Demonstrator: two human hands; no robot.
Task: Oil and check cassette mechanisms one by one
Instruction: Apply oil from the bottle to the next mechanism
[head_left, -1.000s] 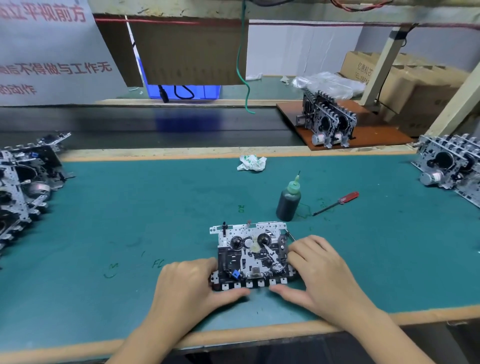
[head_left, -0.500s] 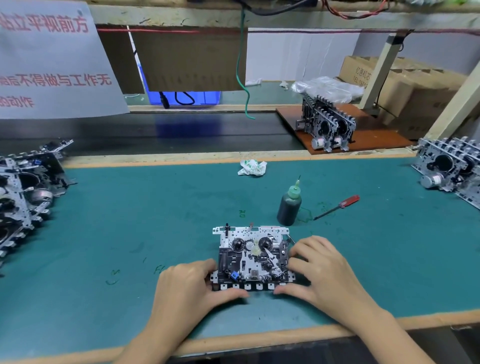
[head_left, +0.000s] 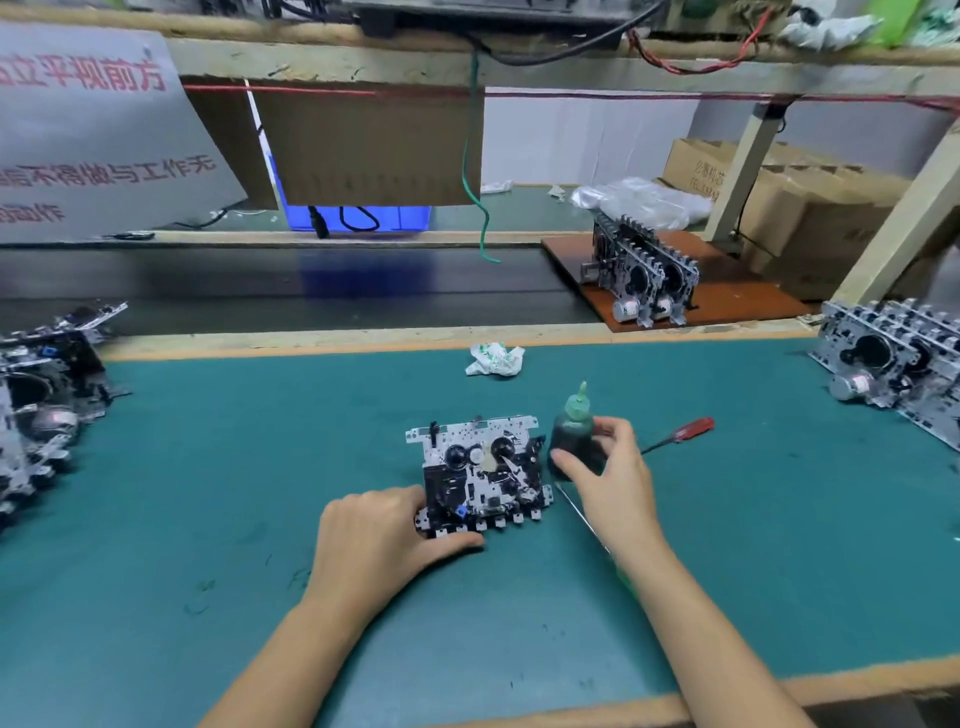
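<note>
Cassette mechanisms (head_left: 898, 364) stacked at both ends of green bench mat (head_left: 208, 467), progress unclear; one mechanism (head_left: 480, 475) flat at centre, steadied by left hand (head_left: 379, 540). Right hand (head_left: 608, 475) wrapped round oil bottle (head_left: 571, 436) just beside it. Oiling not yet begun.

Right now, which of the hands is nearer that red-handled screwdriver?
Right. The right hand grips the oil bottle, just left of the screwdriver. The left hand rests at the cassette mechanism's near-left corner, farther away.
</note>
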